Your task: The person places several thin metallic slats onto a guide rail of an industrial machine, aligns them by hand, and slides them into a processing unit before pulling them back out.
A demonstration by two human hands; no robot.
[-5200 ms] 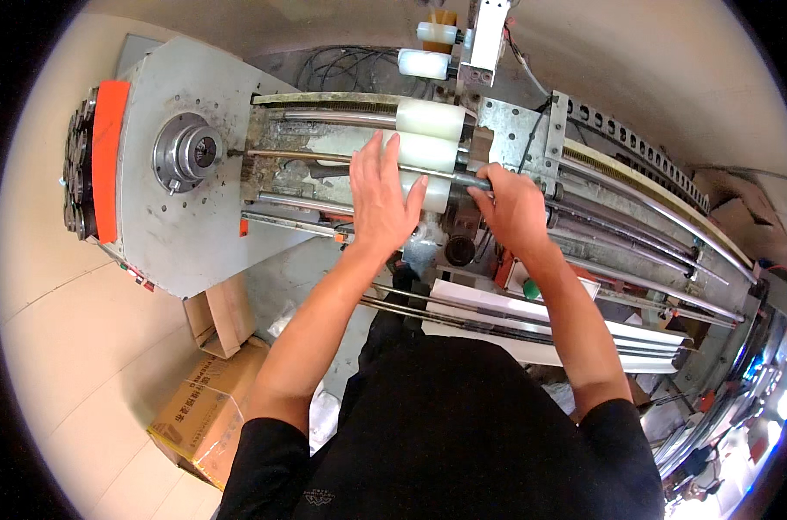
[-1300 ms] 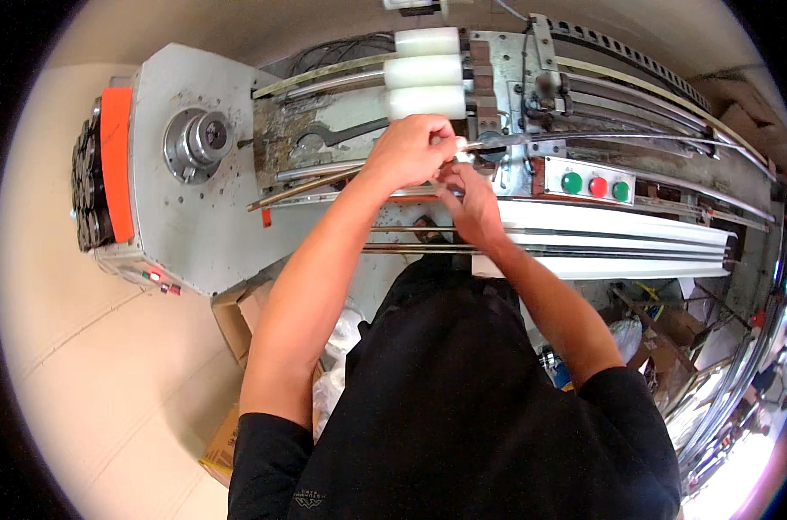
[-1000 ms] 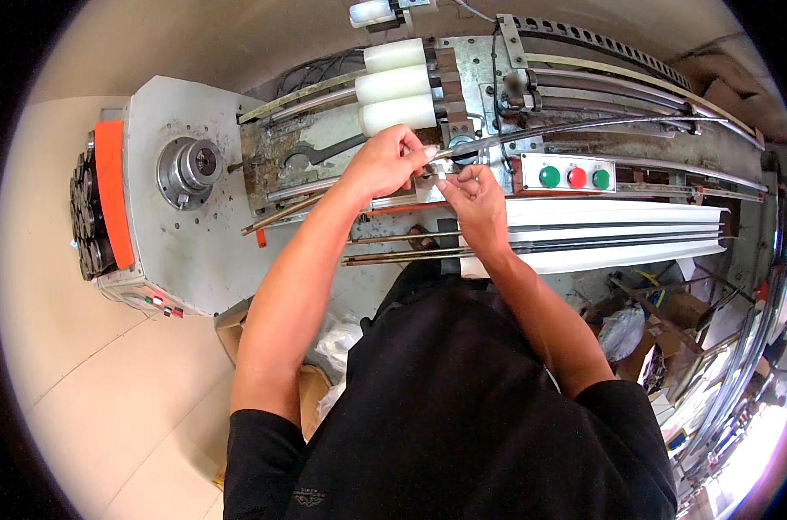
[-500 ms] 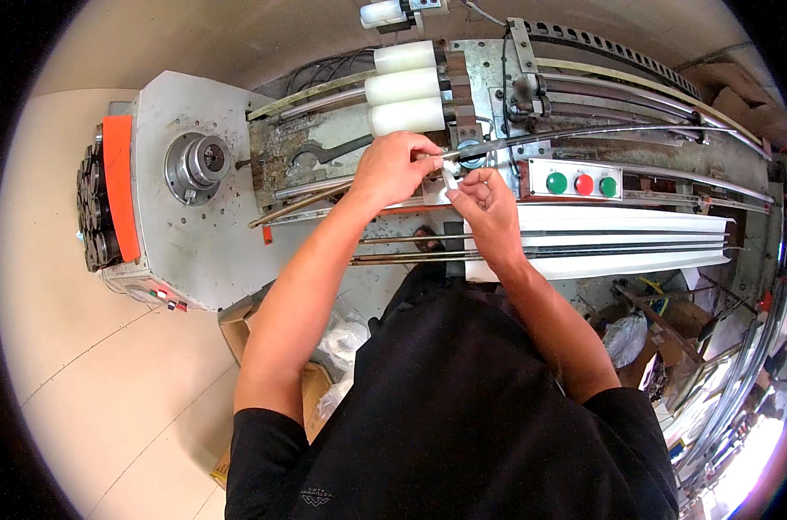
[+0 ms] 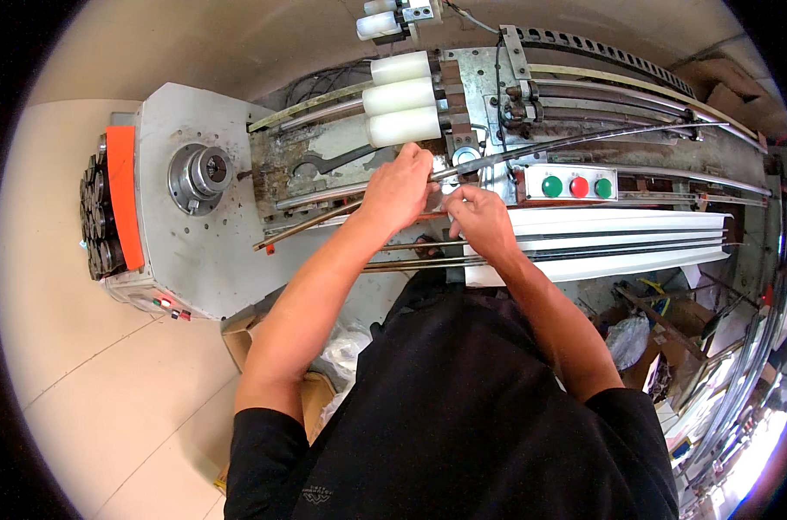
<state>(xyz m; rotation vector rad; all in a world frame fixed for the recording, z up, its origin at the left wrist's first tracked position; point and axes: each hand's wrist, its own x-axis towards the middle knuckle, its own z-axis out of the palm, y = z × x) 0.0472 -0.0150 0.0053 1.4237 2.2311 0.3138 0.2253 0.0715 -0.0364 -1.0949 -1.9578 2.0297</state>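
A long thin rod (image 5: 567,143), bronze at its left end and dark grey towards the right, lies slantwise across the machine bed. My left hand (image 5: 396,189) is closed around it near the middle. Just right of it, my right hand (image 5: 478,217) is closed with curled fingers close under the rod. What those fingers hold, if anything, is hidden. Beyond my hands, three white rollers (image 5: 402,97) sit side by side on the machine. A dark hook-shaped wrench (image 5: 337,159) lies on the bed to their left.
At left stands a grey machine housing (image 5: 237,234) with a round metal chuck (image 5: 204,172). A button panel (image 5: 567,184) with green and red buttons is right of my hands. Several more rods (image 5: 619,253) rest in a white trough (image 5: 506,271) in front.
The white strip between my right fingers no longer shows. My right hand has lowered slightly, its fingers curled in. The view has shifted a little; my left hand still holds the rod.
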